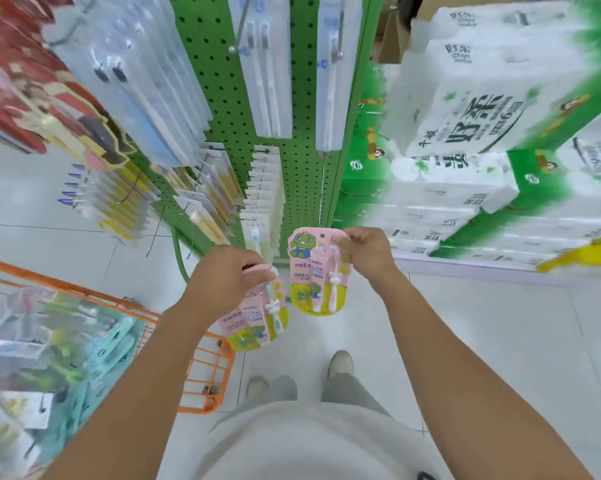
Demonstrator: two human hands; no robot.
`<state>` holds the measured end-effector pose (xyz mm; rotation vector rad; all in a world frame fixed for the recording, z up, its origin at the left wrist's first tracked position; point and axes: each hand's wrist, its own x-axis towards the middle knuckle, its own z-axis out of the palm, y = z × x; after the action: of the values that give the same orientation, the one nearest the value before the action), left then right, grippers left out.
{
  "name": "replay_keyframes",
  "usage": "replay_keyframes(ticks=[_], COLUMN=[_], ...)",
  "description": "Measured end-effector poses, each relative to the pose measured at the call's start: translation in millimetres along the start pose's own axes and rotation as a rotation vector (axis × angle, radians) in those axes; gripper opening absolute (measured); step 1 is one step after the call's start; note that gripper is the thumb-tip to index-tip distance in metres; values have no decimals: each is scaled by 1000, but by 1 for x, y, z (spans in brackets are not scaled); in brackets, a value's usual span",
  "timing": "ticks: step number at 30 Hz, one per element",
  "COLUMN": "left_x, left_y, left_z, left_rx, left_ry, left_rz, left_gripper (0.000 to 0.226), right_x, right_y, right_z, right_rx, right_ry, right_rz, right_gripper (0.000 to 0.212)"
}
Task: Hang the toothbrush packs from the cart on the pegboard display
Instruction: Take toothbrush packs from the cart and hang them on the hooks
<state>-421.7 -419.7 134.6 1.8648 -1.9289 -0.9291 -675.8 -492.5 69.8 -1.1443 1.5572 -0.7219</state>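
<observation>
At the far left, an orange cart (202, 372) is holding more packs. Next comes the left hand (222, 275), its fingers (254, 268) pinching the top edge of 1 pink toothbrush pack (257, 320), which is hanging with its long axis tilting down-left. Beside it, the right hand (364, 252) is pinching a 2nd pack (314, 271) at its upper corner, upright, hang-hole uppermost. Behind and above both, the green pegboard (222, 98) is waiting; the right hand is nearer its pegs.
</observation>
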Motion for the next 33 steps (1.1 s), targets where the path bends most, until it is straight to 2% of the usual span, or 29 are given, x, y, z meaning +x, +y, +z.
replay_keyframes(ticks=[3, 10, 14, 24, 33], left_x=[7, 20, 24, 37, 50], left_y=[10, 37, 43, 48, 58], left_z=[11, 33, 36, 26, 27], left_rx=[-38, -71, -65, -107, -89], left_ry=[14, 31, 15, 23, 10], left_rz=[-22, -92, -124, -93, 6], left_gripper=[38, 41, 38, 32, 19], right_x=[25, 43, 51, 89, 146], right_y=[8, 15, 17, 9, -40], right_z=[-2, -6, -2, 4, 0], right_rx=[-36, -13, 1, -125, -142], right_ry=[-19, -106, -132, -2, 107], right_rz=[-5, -62, -97, -204, -225], right_gripper=[21, 11, 13, 17, 12])
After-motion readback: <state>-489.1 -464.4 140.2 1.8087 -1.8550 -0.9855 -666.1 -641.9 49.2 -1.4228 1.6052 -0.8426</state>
